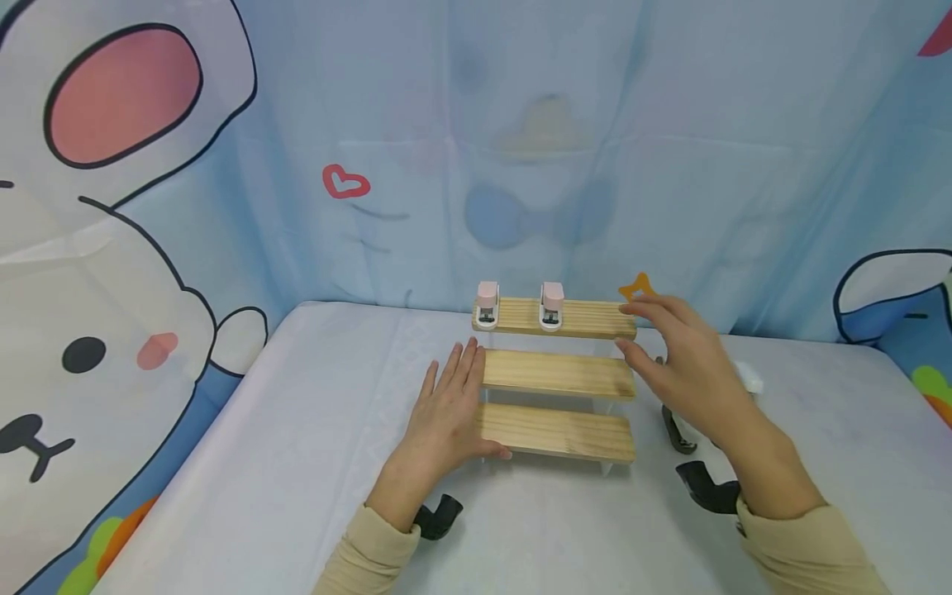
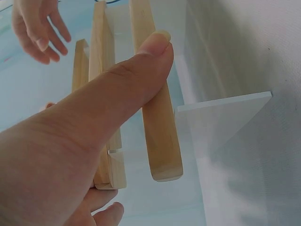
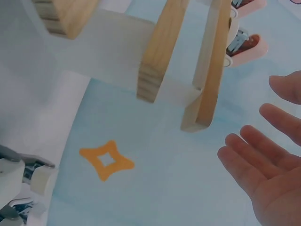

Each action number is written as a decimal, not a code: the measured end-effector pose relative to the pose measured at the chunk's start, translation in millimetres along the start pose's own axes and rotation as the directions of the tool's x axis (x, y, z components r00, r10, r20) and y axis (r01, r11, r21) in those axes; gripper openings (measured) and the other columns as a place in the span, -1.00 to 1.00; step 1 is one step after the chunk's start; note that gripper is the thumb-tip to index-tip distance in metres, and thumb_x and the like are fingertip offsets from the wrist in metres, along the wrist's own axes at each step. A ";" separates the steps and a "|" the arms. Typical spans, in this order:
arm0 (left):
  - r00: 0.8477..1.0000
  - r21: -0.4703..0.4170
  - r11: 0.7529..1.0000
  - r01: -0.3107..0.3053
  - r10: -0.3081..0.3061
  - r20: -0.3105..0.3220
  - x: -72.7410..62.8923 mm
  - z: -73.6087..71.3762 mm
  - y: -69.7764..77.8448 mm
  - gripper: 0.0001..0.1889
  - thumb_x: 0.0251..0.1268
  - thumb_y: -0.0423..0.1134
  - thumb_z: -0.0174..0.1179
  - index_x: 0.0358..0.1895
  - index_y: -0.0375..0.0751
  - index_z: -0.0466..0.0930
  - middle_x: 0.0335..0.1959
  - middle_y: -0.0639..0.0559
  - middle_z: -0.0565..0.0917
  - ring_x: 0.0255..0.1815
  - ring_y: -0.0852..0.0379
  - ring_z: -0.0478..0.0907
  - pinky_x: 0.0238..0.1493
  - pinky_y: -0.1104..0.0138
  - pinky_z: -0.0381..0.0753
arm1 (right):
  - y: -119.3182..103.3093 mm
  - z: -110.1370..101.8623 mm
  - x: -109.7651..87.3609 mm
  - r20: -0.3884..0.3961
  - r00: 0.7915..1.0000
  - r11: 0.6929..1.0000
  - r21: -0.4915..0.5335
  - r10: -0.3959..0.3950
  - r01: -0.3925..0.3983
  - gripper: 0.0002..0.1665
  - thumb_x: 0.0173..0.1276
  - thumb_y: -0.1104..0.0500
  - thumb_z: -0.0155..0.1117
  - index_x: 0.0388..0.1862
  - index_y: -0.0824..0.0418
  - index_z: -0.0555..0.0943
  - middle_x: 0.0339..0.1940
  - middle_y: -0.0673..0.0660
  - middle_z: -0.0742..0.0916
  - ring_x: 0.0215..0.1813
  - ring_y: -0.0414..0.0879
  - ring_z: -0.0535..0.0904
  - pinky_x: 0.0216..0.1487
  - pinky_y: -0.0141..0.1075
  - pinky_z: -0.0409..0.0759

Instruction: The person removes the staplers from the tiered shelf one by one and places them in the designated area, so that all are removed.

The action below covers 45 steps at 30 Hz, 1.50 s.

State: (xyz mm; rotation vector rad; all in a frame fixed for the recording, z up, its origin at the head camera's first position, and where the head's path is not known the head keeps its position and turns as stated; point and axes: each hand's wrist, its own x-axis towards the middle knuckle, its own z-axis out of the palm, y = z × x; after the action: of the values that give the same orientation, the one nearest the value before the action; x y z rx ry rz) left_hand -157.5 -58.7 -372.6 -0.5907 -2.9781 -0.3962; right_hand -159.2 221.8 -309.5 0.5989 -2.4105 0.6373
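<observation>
A three-step wooden display stand (image 1: 558,373) with clear side supports (image 2: 225,117) stands on the white-covered table. Two small pink-and-white staplers (image 1: 487,304) sit side by side on its top board (image 1: 595,317), left of its right end. My left hand (image 1: 446,417) lies along the stand's left end with straight fingers, its thumb across the front of the lowest board (image 2: 162,136). At the right end of the top board is my right hand (image 1: 692,372), fingers spread and slightly bent, nothing held. The right wrist view shows that hand's fingers apart from the boards.
Right of the stand, partly behind my right hand, lie dark and white staplers (image 1: 680,430), with metal parts visible in the right wrist view. A blue patterned curtain (image 1: 416,124) hangs behind the table. Black curved pieces (image 1: 439,518) sit by both wrists.
</observation>
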 end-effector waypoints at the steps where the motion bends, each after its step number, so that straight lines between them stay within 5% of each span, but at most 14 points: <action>1: 1.000 -0.001 1.000 -0.002 0.002 -0.005 0.0 0.1 -0.1 0.47 -0.32 0.31 0.56 0.61 -0.26 -0.20 0.66 -0.10 -0.14 0.67 -0.05 -0.19 0.62 -0.06 -0.12 | -1.6 0.5 2.0 0.011 1.000 1.000 0.003 0.005 -0.005 -0.51 0.23 0.34 0.41 0.15 0.37 0.56 0.19 0.37 0.58 0.23 0.32 0.49 -0.03 0.17 0.55; 13: 1.000 0.009 1.000 0.003 -0.003 0.002 0.7 0.6 0.0 0.47 -0.31 0.32 0.55 0.61 -0.26 -0.20 0.66 -0.09 -0.16 0.67 -0.05 -0.20 0.62 -0.05 -0.11 | -12.6 14.8 24.1 0.089 0.995 0.999 0.023 -0.038 0.036 -0.45 0.31 0.28 0.37 0.25 0.39 0.48 0.21 0.36 0.54 0.14 0.31 0.55 -0.03 0.17 0.59; 33: 1.000 0.024 1.000 -0.011 0.011 -0.015 -0.5 -0.6 0.4 0.46 -0.30 0.33 0.54 0.61 -0.27 -0.20 0.65 -0.11 -0.13 0.67 -0.07 -0.16 0.62 -0.06 -0.09 | -22.7 44.1 53.5 0.182 0.983 0.996 0.088 -0.006 -0.010 -0.29 0.36 0.21 0.35 0.41 0.38 0.33 0.39 0.40 0.40 0.22 0.32 0.50 0.10 0.15 0.58; 45: 1.000 0.029 0.999 -0.017 0.017 -0.017 -1.1 -0.2 -0.3 0.47 -0.32 0.34 0.54 0.61 -0.27 -0.19 0.65 -0.12 -0.12 0.67 -0.08 -0.15 0.61 -0.07 -0.06 | -27.4 60.5 65.3 0.259 0.966 1.000 0.013 0.006 -0.010 -0.43 0.39 0.18 0.31 0.33 0.34 0.48 0.43 0.44 0.37 0.07 0.27 0.64 -0.01 0.06 0.68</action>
State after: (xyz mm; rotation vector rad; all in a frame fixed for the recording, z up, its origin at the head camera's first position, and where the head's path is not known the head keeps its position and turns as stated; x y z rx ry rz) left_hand -156.6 -59.4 -372.7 -0.6060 -2.9552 -0.3544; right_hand -217.1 149.0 -304.7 0.7176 -2.6532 0.6118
